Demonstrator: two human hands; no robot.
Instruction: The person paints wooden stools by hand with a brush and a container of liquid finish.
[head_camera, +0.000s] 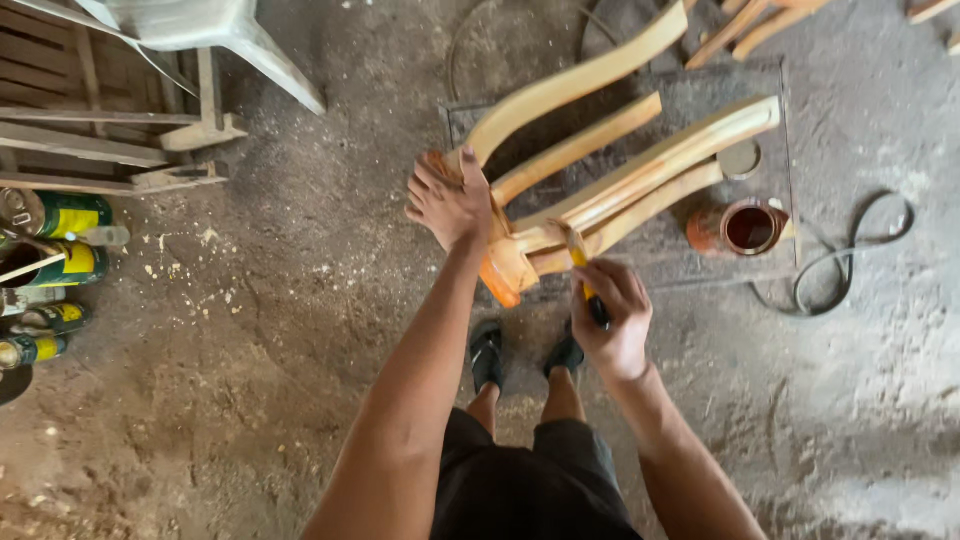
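Right hand (612, 320) is clenched round a small brush (583, 275) w/ a yellow-and-dark handle, bristle end pressed on the joint of a curved wooden chair frame (610, 180) where several pale slats meet. Left hand (450, 205) sits flat-ish on the near left end of that frame, fingers spread and wrapped over the top edge, gripping it. The frame runs from the hands up and away to the far right – about four long bent pieces fanning out, w/ an orange-stained patch at the near corner by the left hand. It's resting over a dark mat or board (720, 110) on the floor. Just right of the frame, on that mat, there's an open tin of reddish-brown finish (748, 228), and a round lid (740, 160) lying a bit farther back, touching the slats' edge as far as I can tell. A black cable (850, 255) loops on the ground right of the tin. Below the hands you can see the person's two feet in dark sandals (487, 355) and dark shorts. Far left side – a row of green-and-yellow cans (60, 215) lying and standing near the edge, some wooden pallet-type slats (90, 130) behind them, and a pale plastic chair leg (240, 40) at the far top. Floor (250, 380) is dusty grey dirt w/ wood chips scattered around.
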